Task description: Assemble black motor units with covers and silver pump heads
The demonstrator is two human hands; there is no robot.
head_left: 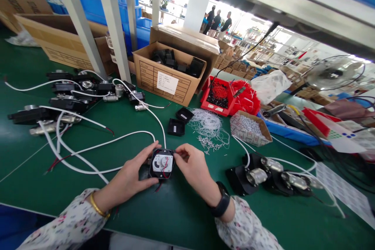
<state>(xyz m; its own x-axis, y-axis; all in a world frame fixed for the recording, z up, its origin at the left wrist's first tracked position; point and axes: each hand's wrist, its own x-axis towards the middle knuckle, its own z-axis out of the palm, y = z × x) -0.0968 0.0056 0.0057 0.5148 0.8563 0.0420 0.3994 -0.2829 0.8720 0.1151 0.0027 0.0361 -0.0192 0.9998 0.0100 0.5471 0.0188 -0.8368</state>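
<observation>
A black valve actuator housing (162,164) sits uncovered on the green bench, showing a whitish motor plate and thin red and black wires inside. A white cable leaves its top edge. My left hand (133,174) grips the housing from the left, thumb along the lower edge and fingers at the upper left corner. At the upper right corner, my right hand (190,164) has thumb and forefinger pinched together; whatever lies between them is hidden. Beyond the housing are two small black covers (176,127), a tangle of clear thin line (206,123) and loose screws (208,143).
Valve assemblies (70,99) with white cables crowd the left; more valves (258,175) lie right. Behind stand a carton (166,82) of black parts, a red bin (218,99) and a small box of screws (250,129). Metal posts (113,23) rise at the back left.
</observation>
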